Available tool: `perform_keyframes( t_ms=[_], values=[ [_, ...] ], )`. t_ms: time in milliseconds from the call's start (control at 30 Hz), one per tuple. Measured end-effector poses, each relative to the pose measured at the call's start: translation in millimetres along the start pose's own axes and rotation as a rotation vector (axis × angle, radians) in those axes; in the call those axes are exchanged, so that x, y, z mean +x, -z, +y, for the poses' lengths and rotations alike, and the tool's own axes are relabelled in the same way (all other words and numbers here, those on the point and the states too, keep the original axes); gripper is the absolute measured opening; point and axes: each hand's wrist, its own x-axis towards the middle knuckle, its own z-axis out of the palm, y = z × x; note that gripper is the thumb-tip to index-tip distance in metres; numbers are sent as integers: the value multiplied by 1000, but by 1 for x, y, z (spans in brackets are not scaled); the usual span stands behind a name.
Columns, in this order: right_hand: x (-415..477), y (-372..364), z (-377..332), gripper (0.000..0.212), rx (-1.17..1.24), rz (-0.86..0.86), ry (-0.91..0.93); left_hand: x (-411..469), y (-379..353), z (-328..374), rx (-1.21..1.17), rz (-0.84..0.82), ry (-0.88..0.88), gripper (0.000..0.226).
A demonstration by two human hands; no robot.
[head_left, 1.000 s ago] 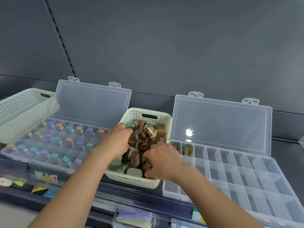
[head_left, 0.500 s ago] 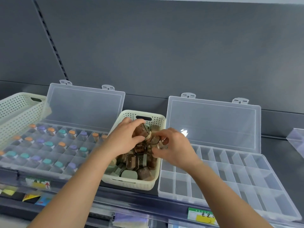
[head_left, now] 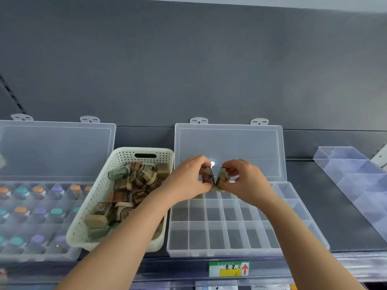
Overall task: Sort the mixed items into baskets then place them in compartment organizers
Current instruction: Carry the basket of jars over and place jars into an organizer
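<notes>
A cream perforated basket (head_left: 92, 214) in the middle holds several small brown and green capped containers (head_left: 123, 195). To its right lies a clear compartment organizer (head_left: 217, 231) with its lid (head_left: 230, 151) open. My left hand (head_left: 186, 178) holds a brown translucent container (head_left: 207, 174) over the organizer's back row. My right hand (head_left: 243, 178) grips a second, greenish-brown container (head_left: 223, 176) right beside it. The two containers nearly touch. The compartments under my hands are hidden.
On the left lies another open organizer (head_left: 33, 218) filled with small bottles with orange, teal and purple caps. A clear acrylic divider (head_left: 356, 176) stands at the far right. A price label (head_left: 229, 268) sits on the shelf's front edge. A grey back wall rises behind.
Both hands have lifted out of the basket and moved right, each with a container, to above the right organizer's back row. The camera view has shifted right as well.
</notes>
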Motion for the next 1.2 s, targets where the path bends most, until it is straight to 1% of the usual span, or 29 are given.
perform_keyframes(
  t_ms=[133,267,433,600,700,867,1000,1067,1133,1200],
  values=[
    [-1,3,17,38,-73,-39,-36,11,-16,7,73,-43,-25,41],
    [-1,0,27,38,-109,-122,-55,17,-27,7,195,-75,-34,40],
    [2,-7,31,31,-217,-229,-48,17,-37,3,295,-103,-42,42],
    [5,-11,34,26,-267,-305,-44,16,-41,1,322,-140,-46,39],
    [6,-15,35,19,-294,-294,-24,16,-41,1,337,-145,-44,36],
    [5,-19,35,19,-308,-244,-14,16,-42,0,361,-160,-22,28],
    [3,-22,34,24,-314,-204,-19,16,-42,0,380,-165,-7,31],
    [2,-23,33,31,-298,-185,-24,14,-40,1,367,-157,-5,32],
    [1,-25,30,39,-262,-154,-8,10,-35,2,339,-126,-11,34],
    [2,-26,22,40,-218,-116,34,4,-25,2,332,-78,-19,35]
  ],
)
